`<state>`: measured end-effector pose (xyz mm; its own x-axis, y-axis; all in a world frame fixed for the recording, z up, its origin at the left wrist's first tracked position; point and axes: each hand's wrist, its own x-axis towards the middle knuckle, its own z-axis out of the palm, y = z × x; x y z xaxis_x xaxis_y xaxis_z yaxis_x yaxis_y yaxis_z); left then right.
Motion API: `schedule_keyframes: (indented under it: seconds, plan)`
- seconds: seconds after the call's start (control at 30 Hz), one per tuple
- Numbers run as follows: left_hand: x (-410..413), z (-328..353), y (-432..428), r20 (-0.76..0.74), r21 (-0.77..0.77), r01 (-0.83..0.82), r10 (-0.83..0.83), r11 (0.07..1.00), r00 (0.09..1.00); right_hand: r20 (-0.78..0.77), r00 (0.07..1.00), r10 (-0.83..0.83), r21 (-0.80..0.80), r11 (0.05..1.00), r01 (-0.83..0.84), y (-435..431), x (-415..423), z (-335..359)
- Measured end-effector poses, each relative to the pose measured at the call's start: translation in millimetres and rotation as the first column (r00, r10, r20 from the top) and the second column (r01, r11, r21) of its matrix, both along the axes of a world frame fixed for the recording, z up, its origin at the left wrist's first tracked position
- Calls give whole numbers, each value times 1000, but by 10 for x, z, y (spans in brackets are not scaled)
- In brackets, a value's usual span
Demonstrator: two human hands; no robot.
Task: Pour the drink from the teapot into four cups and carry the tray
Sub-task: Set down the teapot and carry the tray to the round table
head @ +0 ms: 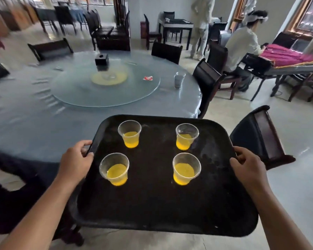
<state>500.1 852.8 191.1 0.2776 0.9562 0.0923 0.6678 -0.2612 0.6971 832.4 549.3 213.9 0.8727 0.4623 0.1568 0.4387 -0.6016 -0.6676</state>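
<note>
So the tray [152,204] sits between the left hand [74,159] fingers and the right hand [248,165] fingers. On it, the near cups [114,170] are level with those fingers and the far cups [129,134] are beyond them. The table [25,114] is farther out.

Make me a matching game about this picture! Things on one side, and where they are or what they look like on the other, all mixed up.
Things:
1. tray
2. cups
3. black box
4. card

Descriptions:
A. red, lying flat near the right edge of the glass turntable
B. partly filled with yellow drink
C. gripped by the left hand and the right hand
D. sitting on the far part of the glass turntable

Pairs: 1-C, 2-B, 3-D, 4-A
</note>
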Motion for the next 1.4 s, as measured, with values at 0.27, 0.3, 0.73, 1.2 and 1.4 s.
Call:
schedule_keyframes:
  seconds: [0.27, 0.3, 0.73, 1.2, 1.4]
  plan:
    - [-298, -62, 533, 5, -23, -123, 123, 992, 992, -12, 990, 139, -33, 990, -139, 1047, 25, -73]
    - [-324, -67, 637, 7, -31, -132, 132, 991, 991, -19, 988, 151, -35, 988, -151, 1193, 15, -87]
    - [-553, -355, 2115, -4, -94, -171, 172, 981, 985, -69, 980, 184, -78, 979, -189, 2877, -115, -290]
    - [-467, -752, 2893, -83, -159, -292, 282, 943, 956, -92, 955, 281, -82, 954, -288, 4079, 219, -753]
    - [-250, -930, 3143, -98, -237, -354, 340, 905, 935, -101, 940, 325, -69, 941, -332, 4578, 544, -1084]
